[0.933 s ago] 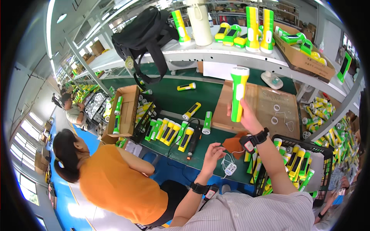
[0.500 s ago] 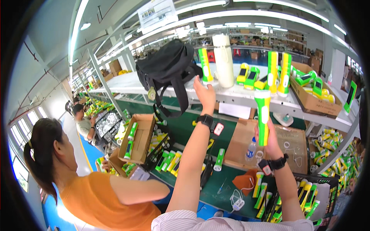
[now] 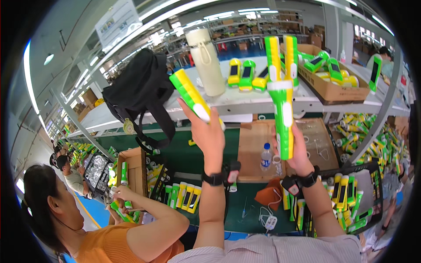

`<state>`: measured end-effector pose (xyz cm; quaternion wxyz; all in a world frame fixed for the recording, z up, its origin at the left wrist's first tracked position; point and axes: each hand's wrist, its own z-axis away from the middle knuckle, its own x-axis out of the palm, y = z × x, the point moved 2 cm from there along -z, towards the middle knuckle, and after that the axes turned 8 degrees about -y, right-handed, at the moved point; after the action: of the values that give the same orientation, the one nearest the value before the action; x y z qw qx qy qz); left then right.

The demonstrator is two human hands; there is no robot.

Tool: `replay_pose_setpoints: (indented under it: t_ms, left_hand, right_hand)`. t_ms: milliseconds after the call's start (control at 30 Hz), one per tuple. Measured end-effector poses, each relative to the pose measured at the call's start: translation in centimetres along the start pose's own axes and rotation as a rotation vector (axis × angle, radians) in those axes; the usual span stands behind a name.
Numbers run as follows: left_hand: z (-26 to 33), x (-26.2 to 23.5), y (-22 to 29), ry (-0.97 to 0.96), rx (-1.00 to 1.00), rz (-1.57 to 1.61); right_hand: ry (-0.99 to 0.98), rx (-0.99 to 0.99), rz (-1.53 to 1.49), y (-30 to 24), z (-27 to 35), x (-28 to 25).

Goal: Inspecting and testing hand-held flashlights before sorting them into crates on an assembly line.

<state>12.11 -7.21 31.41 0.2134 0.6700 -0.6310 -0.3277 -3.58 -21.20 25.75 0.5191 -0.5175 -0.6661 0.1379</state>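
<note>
My left hand [image 3: 208, 136] is closed round the lower end of a green and yellow flashlight [image 3: 189, 93], which tilts with its far end toward the upper left. It is raised in front of the white shelf's edge. To the right, my right hand [image 3: 299, 151] grips another flashlight [image 3: 283, 118], held upright with its wide white head on top and a pale switch facing me. Just behind it, two more flashlights [image 3: 272, 59] stand upright on the shelf. A cream bottle [image 3: 207, 65] with a loop stands behind my left hand's flashlight.
On the shelf [image 3: 237, 103] are a black bag [image 3: 138, 90], several lying flashlights [image 3: 247, 74] and a carton [image 3: 346, 92] of flashlights. Below lie a water bottle [image 3: 265, 157], an orange pouch [image 3: 268, 196] and crates of flashlights. A co-worker in orange [image 3: 127, 239] works close at my left.
My left hand, open beside a flashlight standing on the shelf, has taken hold of it and lifted it off, tilting it. My right hand still holds its flashlight. The view has shifted right.
</note>
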Motion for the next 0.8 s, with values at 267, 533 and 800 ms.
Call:
replay_pose_setpoints:
  t_ms: [267, 533, 800]
  left_hand:
    - [13.5, 0.4, 4.4, -0.645, -0.058, 0.333]
    - [13.7, -0.3, 4.5, -0.683, -0.026, 0.201]
    - [13.5, -0.8, 4.3, -0.683, 0.003, 0.141]
  right_hand:
    - [0.108, -0.149, 0.174, -0.3, 0.3, 4.4]
    - [0.095, -0.151, 0.190, -0.1, 0.6, 4.6]
    - [0.126, -0.142, 0.189, 0.0, 0.7, 5.4]
